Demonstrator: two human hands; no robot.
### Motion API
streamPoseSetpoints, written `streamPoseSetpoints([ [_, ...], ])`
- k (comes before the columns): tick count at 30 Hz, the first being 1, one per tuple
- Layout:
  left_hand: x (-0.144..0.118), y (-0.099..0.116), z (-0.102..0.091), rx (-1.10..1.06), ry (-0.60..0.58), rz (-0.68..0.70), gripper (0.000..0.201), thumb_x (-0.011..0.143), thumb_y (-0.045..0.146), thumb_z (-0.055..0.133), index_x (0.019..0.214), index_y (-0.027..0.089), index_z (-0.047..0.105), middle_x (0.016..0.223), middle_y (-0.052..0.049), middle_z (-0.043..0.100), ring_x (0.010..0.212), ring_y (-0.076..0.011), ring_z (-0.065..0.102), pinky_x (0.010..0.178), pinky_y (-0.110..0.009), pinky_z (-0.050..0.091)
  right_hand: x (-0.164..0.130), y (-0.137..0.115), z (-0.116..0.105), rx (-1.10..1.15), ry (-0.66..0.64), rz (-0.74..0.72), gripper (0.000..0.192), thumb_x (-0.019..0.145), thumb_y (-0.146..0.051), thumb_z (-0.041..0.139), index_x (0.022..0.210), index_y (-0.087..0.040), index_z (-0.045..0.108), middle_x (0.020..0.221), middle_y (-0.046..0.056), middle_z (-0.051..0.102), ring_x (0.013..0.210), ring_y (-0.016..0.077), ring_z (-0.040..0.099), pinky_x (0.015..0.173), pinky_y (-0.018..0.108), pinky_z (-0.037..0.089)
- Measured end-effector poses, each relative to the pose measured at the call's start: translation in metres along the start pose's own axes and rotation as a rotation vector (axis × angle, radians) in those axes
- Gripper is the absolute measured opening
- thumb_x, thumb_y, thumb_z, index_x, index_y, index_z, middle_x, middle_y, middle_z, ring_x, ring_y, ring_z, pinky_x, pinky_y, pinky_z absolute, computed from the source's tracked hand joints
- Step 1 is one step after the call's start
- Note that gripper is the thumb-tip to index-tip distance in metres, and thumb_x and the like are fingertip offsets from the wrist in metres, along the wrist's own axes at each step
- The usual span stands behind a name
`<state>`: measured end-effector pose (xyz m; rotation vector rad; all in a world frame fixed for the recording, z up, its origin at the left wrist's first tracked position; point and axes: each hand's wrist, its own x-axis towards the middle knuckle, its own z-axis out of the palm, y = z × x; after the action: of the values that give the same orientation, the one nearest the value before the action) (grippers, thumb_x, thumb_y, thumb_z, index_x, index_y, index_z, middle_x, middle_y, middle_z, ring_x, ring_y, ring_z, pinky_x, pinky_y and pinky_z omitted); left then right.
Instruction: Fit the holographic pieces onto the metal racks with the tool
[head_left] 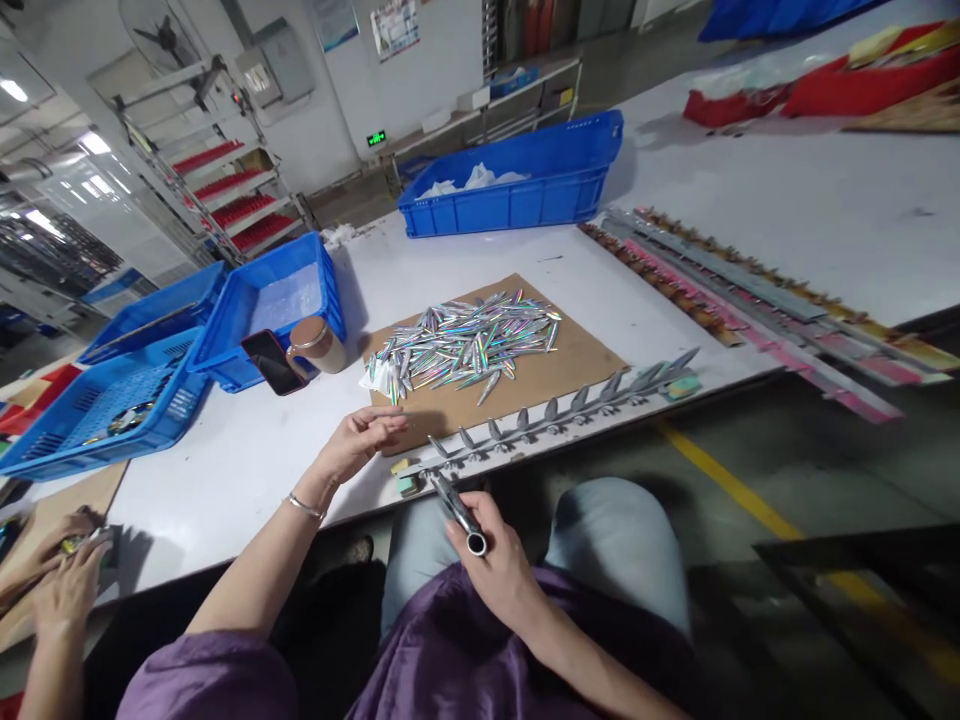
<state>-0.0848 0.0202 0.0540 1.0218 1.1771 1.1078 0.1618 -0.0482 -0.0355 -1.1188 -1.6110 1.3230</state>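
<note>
My right hand [499, 560] is wrapped around a dark, shiny metal tool with a hollow round end [459, 515]. Its far tip reaches the left end of a long rack strip [517, 442] along the table's front edge. Grey leaf-shaped pieces [523, 420] stand up in a row on this strip, and small foam blocks [407, 482] sit under its ends. My left hand [358, 445] hovers beside the strip's left end, fingers stretched out and slightly bent, with nothing clearly visible in them. Just beyond lies a pile of silvery iridescent leaf-shaped pieces [472, 340] on a cardboard sheet [581, 365].
Blue crates [517, 210] stand at the back and left [330, 285]. A phone [274, 362] leans by a lidded mug [319, 345]. More rack strips [750, 300] lie at right. At far left, a co-worker's hands [71, 580] hold something small. The table's front edge is close to my lap.
</note>
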Motion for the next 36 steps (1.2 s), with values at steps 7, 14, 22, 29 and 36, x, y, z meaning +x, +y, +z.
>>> streamPoseSetpoints([
  [7, -0.023, -0.013, 0.014, 0.490, 0.033, 0.280, 0.033, 0.088, 0.045, 0.072, 0.084, 0.012, 0.070, 0.081, -0.004, 0.068, 0.070, -0.0111, 0.060, 0.067, -0.023, 0.049, -0.004, 0.005, 0.007, -0.225, -0.020, -0.094, 0.021, 0.097, -0.039, 0.047, 0.108, -0.022, 0.051, 0.077, 0.002, 0.068, 0.066, 0.0206, 0.066, 0.063, 0.029, 0.046],
  [14, -0.025, -0.026, 0.011, 0.626, -0.051, 0.294, 0.035, 0.095, 0.046, 0.062, 0.091, 0.012, 0.067, 0.080, -0.005, 0.069, 0.070, -0.0126, 0.062, 0.070, -0.024, 0.051, -0.005, 0.008, 0.007, -0.339, -0.014, -0.178, 0.026, 0.100, -0.036, 0.042, 0.115, -0.018, 0.053, 0.082, 0.005, 0.071, 0.069, 0.0216, 0.069, 0.064, 0.030, 0.049],
  [22, -0.021, -0.015, 0.011, 0.771, -0.159, 0.359, 0.039, 0.097, 0.050, 0.058, 0.090, 0.013, 0.069, 0.082, -0.007, 0.071, 0.070, -0.0128, 0.065, 0.070, -0.024, 0.051, -0.003, 0.018, 0.012, -0.585, 0.057, -0.314, 0.029, 0.098, -0.028, 0.045, 0.122, -0.015, 0.055, 0.087, 0.009, 0.073, 0.077, 0.0264, 0.070, 0.070, 0.035, 0.052],
  [29, -0.017, -0.007, 0.016, 0.933, -0.238, 0.415, 0.039, 0.100, 0.049, 0.052, 0.093, 0.015, 0.069, 0.086, -0.008, 0.072, 0.076, -0.0145, 0.067, 0.073, -0.024, 0.051, -0.001, 0.015, 0.016, -0.630, 0.068, -0.345, 0.030, 0.098, -0.027, 0.045, 0.123, -0.012, 0.056, 0.089, 0.012, 0.073, 0.077, 0.0256, 0.068, 0.073, 0.034, 0.051],
  [36, -0.018, -0.003, 0.024, 1.045, -0.259, 0.431, 0.030, 0.102, 0.039, 0.050, 0.091, 0.016, 0.066, 0.082, -0.005, 0.069, 0.074, -0.0133, 0.065, 0.071, -0.023, 0.049, 0.000, 0.011, 0.024, -0.092, 0.028, 0.008, 0.035, 0.095, -0.045, 0.052, 0.116, -0.019, 0.056, 0.085, 0.008, 0.068, 0.075, 0.0243, 0.064, 0.072, 0.035, 0.049],
])
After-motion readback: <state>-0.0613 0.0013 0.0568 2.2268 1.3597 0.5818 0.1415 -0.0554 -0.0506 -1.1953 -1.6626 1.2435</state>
